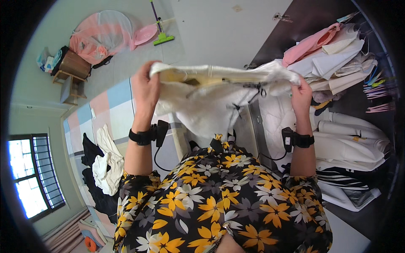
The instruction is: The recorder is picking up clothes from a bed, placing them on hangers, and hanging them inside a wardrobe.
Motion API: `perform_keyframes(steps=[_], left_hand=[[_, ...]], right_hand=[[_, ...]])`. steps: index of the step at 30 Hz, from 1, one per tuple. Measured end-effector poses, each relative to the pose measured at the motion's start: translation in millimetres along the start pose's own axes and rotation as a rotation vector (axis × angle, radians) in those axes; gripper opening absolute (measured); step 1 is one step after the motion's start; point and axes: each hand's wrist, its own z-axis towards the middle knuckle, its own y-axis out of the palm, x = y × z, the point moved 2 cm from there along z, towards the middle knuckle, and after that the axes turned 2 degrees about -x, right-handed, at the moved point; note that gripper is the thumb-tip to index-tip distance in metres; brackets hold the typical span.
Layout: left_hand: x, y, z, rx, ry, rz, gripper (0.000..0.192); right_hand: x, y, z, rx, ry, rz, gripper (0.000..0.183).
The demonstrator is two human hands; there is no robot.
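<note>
A white garment (202, 104) with thin black bows is stretched out in the air in front of me. My left hand (147, 85) grips one end of its upper edge. At the opposite end, my right hand (301, 95) pinches the other corner. Between the hands the edge gapes a little and shows a yellowish inside. The lower part hangs loose and looks slightly blurred. What kind of garment it is, I cannot tell.
On my right, an open wardrobe (354, 121) holds hanging clothes (329, 60), folded white clothes (348, 139) and several hangers (379, 95). Black and white clothes (109, 161) lie on the checked bed (118, 98) at left. A green mop (164, 38) stands beyond.
</note>
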Motion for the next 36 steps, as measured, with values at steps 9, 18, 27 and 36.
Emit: perform_keyframes(steps=[9,18,27,36], left_hand=[[-25.8,39.8,-48.9,-0.704,-0.066,0.715,0.021],[-56.4,24.0,-54.9,-0.344,-0.075,0.467,0.031],[-36.3,33.2,-30.9,-0.009,-0.121,0.322,0.027],[51.4,81.0,-14.7,-0.088,-0.096,-0.672,0.024]], right_hand=[[23.6,23.9,-18.5,-0.347,0.019,-0.414,0.018],[76.8,27.3,-53.7,-0.316,0.239,0.152,0.033],[-8.9,-34.1,-57.4,-0.175,0.095,0.138,0.024],[-2.2,-79.4,-74.3,-0.306,0.189,-0.178,0.027]])
